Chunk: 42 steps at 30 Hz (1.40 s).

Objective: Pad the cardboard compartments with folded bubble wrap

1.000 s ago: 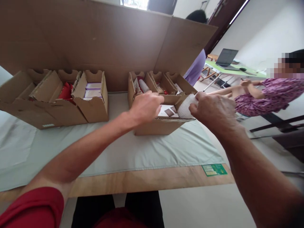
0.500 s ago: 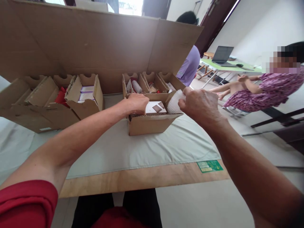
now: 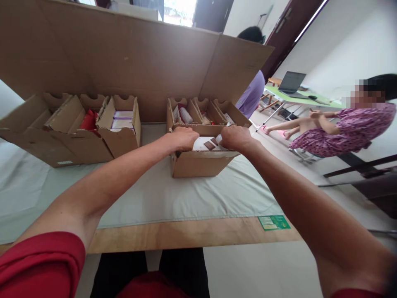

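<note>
An open cardboard box (image 3: pixel 198 163) stands on the pale cloth in front of me. Inside it lies a white packet with brown squares (image 3: pixel 207 144). My left hand (image 3: pixel 182 138) is curled at the box's left rim, its fingers reaching down inside beside the packet. My right hand (image 3: pixel 235 137) is closed at the right rim, pressing a white wrapped item (image 3: pixel 219 138) down into the box; most of that item is hidden under my fingers.
Compartment boxes with small goods (image 3: pixel 201 114) stand behind the open box. A row of compartments with red and purple packs (image 3: pixel 89 124) sits at the left. A tall cardboard wall (image 3: pixel 124 58) rises behind. A person in a purple patterned top (image 3: pixel 347 128) sits at the right, near a laptop (image 3: pixel 291 82).
My right hand has come down from above the right rim into the box with the white item. My left hand has stayed at the left rim.
</note>
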Tool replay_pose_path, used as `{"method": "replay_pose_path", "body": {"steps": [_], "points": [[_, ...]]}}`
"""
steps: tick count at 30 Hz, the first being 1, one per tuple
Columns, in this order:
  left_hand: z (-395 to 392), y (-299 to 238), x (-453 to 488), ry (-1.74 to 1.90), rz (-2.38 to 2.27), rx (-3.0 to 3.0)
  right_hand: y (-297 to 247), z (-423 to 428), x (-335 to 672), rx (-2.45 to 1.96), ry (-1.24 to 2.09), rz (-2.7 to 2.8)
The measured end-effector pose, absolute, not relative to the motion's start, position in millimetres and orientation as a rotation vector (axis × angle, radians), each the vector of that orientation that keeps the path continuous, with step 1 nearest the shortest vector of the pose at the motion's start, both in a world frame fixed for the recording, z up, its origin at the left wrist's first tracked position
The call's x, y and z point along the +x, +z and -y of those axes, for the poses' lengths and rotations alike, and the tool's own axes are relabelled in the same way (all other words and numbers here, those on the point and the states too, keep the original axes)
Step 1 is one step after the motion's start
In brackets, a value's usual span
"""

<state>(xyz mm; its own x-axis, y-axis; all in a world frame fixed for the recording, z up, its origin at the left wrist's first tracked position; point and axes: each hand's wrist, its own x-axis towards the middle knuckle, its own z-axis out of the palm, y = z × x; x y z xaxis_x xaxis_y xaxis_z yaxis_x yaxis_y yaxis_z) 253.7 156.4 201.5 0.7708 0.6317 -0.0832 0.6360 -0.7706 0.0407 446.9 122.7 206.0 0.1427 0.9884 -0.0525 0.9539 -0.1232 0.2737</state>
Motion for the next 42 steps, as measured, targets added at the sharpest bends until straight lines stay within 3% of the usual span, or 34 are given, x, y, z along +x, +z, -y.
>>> {"method": "replay_pose_path", "body": {"steps": [3, 9, 17, 21, 25, 30, 38, 42], "points": [[-156, 204, 243, 0.033, -1.02, 2.889, 208, -129, 445, 2.123, 0.122, -1.763], [-149, 187, 211, 0.74, -1.063, 2.811, 202, -138, 451, 2.039, -0.035, -1.747], [-108, 129, 166, 1.427, -1.168, 2.332, 237, -92, 463, 2.25, 0.123, -1.877], [-92, 88, 146, 1.395, -1.234, 2.104, 233, -22, 501, 2.505, 0.063, -2.142], [-90, 55, 153, 1.225, -1.172, 1.928, 176, 7, 526, 2.811, -0.634, -2.352], [-99, 48, 188, 1.148, -1.01, 1.732, 117, -25, 501, 2.642, -1.308, -2.723], [-79, 55, 199, 1.236, -0.957, 1.701, 104, -18, 466, 3.046, -0.964, -2.618], [-48, 56, 154, 1.237, -0.914, 1.618, 108, 6, 429, 3.038, -1.044, -2.689]]}}
